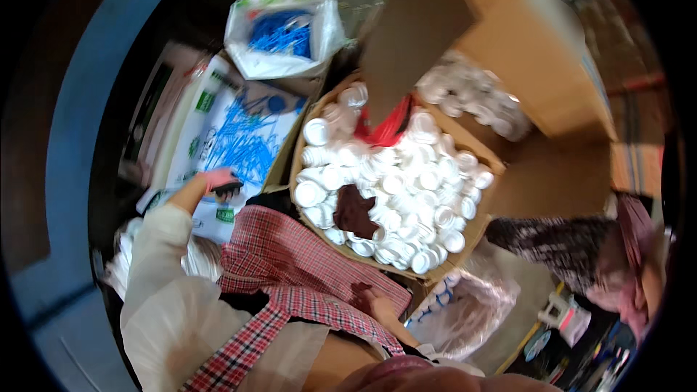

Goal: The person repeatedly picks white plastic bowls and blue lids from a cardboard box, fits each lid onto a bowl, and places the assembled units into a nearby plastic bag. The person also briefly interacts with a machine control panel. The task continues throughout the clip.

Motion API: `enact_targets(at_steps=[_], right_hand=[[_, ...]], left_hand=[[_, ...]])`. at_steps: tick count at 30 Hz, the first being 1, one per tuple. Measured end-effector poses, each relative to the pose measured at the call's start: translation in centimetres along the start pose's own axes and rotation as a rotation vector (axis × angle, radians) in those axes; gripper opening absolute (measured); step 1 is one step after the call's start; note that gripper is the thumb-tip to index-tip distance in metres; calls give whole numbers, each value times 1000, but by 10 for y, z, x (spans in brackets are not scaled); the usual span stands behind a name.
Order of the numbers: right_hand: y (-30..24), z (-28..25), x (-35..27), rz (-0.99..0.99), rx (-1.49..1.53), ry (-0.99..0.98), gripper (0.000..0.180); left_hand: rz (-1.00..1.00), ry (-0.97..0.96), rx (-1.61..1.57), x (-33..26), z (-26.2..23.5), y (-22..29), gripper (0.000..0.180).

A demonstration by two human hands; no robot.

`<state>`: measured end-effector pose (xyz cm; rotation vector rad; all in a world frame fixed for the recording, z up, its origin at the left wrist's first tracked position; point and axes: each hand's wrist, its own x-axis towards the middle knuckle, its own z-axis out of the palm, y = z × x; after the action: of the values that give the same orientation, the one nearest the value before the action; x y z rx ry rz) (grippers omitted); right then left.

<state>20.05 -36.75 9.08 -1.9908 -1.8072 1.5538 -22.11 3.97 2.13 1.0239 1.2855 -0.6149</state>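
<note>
My left hand (222, 182), partly pink and dark at the fingers, is at the near edge of a pile of thin blue plastic pieces (243, 138) on a white printed sheet. Its fingers look curled; blur hides whatever may be in them. My right hand (376, 303) is low against my red checked apron (290, 247), its fingertips dark and too blurred to read. In front of me a large cardboard box (430, 274) holds many round white plastic caps (392, 181). A dark maroon cloth-like piece (356, 212) and a red piece (388, 127) lie on the caps.
Beyond the sheet is a white plastic bag (239, 54) of blue pieces. Tall cardboard flaps (523, 51) rise at the far right, beside more caps (472, 94). A clear plastic-lined container (465, 319) stands near right. At the right edge is another person's arm (653, 283).
</note>
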Motion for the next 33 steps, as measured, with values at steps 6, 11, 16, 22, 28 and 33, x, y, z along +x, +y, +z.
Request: enact_targets(at_steps=[6, 11, 16, 22, 28, 33], right_hand=[[86, -12, 4, -238, -443, 239, 32], [112, 13, -5, 29, -320, 596, 21], [92, 47, -16, 200, -269, 693, 29], [76, 57, -19, 291, -376, 775, 28], [62, 64, -1, 436, -367, 766, 28], [64, 52, 19, 435, -360, 746, 27]], left_hand=[[-12, 334, 93, 112, -42, -113, 30], [189, 692, 381, 212, -51, -112, 40], [352, 755, 367, 293, -58, -84, 49], [406, 1014, 664, 342, -80, 38, 57], [287, 1167, 591, 397, -117, 83, 71], [348, 1182, 575, 426, -142, 63, 77]])
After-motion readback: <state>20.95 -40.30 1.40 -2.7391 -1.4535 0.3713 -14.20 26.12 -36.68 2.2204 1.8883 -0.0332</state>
